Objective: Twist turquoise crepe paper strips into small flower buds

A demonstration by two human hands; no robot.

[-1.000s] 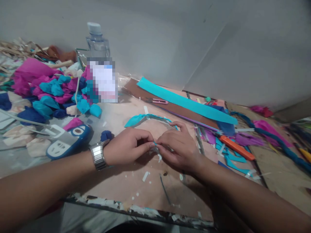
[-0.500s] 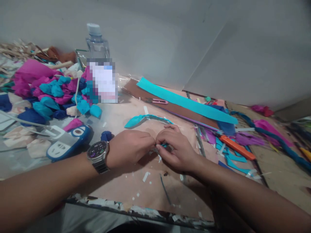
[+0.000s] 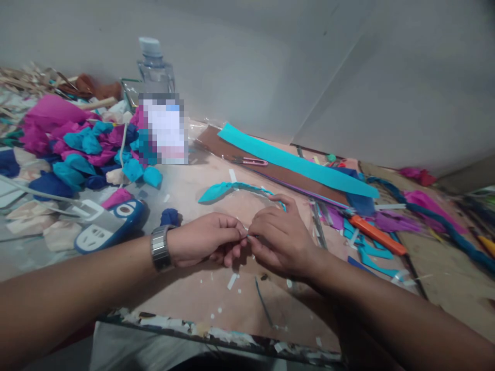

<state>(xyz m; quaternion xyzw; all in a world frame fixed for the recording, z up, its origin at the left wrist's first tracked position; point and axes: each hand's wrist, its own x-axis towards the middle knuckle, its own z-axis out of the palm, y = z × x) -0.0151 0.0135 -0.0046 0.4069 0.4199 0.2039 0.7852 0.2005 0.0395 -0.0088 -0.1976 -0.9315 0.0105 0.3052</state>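
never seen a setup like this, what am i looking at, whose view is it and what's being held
There is no machine here: these are a person's two bare hands, seen by one head-worn camera looking forward and down. The left hand, wearing a watch, and the right hand meet at the fingertips, seeming to pinch something small, too hidden to name. Just beyond them a curved turquoise piece lies on the table. Farther back are a long turquoise strip and pink-handled snips. Crumpled coloured pieces are heaped on the left; an orange tool lies on the right.
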